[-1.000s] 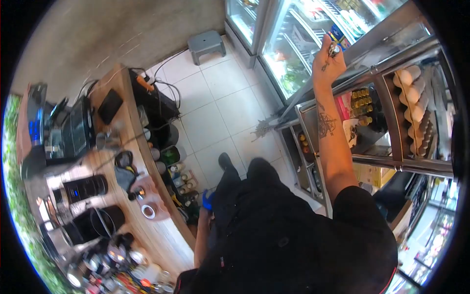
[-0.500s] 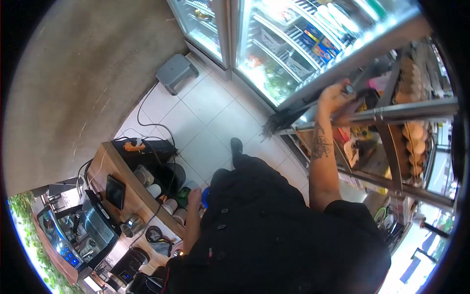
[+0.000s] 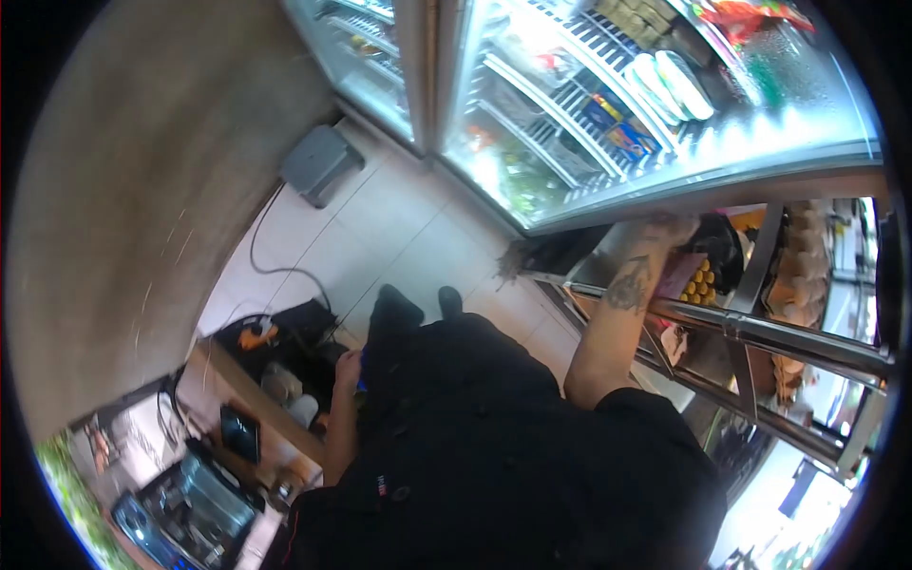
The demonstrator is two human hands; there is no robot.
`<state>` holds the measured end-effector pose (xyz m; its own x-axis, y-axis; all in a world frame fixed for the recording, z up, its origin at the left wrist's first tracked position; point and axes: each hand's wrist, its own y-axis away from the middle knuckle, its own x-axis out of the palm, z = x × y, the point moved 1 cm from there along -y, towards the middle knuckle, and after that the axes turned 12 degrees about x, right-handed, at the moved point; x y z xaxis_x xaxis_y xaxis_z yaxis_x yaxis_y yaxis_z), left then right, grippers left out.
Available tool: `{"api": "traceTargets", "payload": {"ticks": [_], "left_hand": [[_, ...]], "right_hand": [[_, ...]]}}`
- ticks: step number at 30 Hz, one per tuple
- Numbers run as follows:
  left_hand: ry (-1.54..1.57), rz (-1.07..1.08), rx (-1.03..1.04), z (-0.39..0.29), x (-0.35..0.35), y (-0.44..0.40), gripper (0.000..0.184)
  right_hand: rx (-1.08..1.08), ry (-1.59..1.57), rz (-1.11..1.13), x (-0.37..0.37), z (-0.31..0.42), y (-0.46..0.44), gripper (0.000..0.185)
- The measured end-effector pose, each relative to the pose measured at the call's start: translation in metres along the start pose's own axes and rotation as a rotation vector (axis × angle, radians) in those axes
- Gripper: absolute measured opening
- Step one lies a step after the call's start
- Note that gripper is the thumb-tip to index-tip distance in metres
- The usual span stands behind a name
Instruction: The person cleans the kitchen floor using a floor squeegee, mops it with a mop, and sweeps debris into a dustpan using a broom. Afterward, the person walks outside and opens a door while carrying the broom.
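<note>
My right hand, blurred, is at the end of my tattooed forearm, inside the upper part of a metal-framed shelf rack. Near it are a dark bag and a group of small yellow-capped items; its fingers and anything in them cannot be made out. Low beside my dark clothing, my left hand is closed, with a bit of blue material at its edge, mostly hidden.
A lit glass-door fridge with stocked racks stands ahead and right. Egg trays fill the rack's right side. A grey stool stands by the wall. At lower left are a wooden counter, a dark tablet and a machine.
The view has turned toward the fridge. My right hand, earlier raised with a small metallic object, has moved down into the rack. My left hand remains low at my side.
</note>
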<state>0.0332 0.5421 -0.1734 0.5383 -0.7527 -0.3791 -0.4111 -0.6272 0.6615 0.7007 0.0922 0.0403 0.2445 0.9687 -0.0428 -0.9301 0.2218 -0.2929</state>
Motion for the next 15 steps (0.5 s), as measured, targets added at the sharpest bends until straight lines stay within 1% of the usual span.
{"api": "traceTargets", "payload": {"ticks": [2, 3, 4, 5, 6, 7, 8, 9, 10, 11, 12, 13, 14, 15], "left_hand": [[-0.009, 0.09, -0.081, -0.021, -0.021, -0.005, 0.039], [0.076, 0.078, -0.083, -0.032, -0.03, 0.001, 0.04], [0.167, 0.036, -0.086, -0.056, -0.038, 0.002, 0.041], [-0.037, -0.017, -0.128, -0.026, -0.045, -0.031, 0.044], [-0.008, 0.074, -0.187, 0.008, -0.052, -0.065, 0.047], [-0.196, 0.073, 0.067, -0.005, -0.065, -0.079, 0.047], [-0.124, 0.138, -0.016, -0.023, -0.079, -0.091, 0.045], [-0.173, 0.12, -0.008, -0.022, -0.091, -0.117, 0.044], [-0.216, -0.007, 0.035, -0.048, -0.107, -0.122, 0.045], [-0.266, -0.131, 0.079, -0.081, -0.128, -0.129, 0.045], [-0.166, -0.145, 0.118, -0.087, -0.146, -0.152, 0.044], [-0.065, -0.16, 0.16, -0.084, -0.161, -0.175, 0.043], [-0.161, -0.127, 0.219, -0.086, -0.182, -0.202, 0.042], [-0.255, -0.095, 0.269, -0.078, -0.197, -0.23, 0.041]], "right_hand": [[-0.016, -0.03, 0.098, -0.015, -0.02, 0.014, 0.031], [0.048, 0.081, -0.057, 0.003, -0.016, 0.043, 0.032], [0.091, 0.165, -0.166, 0.021, -0.013, 0.08, 0.033], [0.141, 0.241, -0.231, 0.042, -0.011, 0.118, 0.035], [0.161, 0.312, -0.257, 0.065, -0.011, 0.156, 0.036], [0.177, 0.385, -0.267, 0.089, -0.011, 0.193, 0.037], [-0.126, 0.741, -0.393, 0.116, -0.011, 0.225, 0.039], [0.26, 0.397, -0.333, 0.154, 0.001, 0.256, 0.042], [0.313, 0.343, -0.217, 0.182, -0.002, 0.287, 0.046], [0.452, 0.211, -0.061, 0.209, -0.018, 0.314, 0.041], [0.861, 0.242, 0.139, 0.237, -0.032, 0.329, 0.033], [0.967, 0.102, 0.708, 0.257, -0.051, 0.345, 0.034], [1.173, 0.223, 0.869, 0.29, -0.079, 0.36, 0.037], [1.35, 0.367, 1.066, 0.332, -0.089, 0.378, 0.04]]}}
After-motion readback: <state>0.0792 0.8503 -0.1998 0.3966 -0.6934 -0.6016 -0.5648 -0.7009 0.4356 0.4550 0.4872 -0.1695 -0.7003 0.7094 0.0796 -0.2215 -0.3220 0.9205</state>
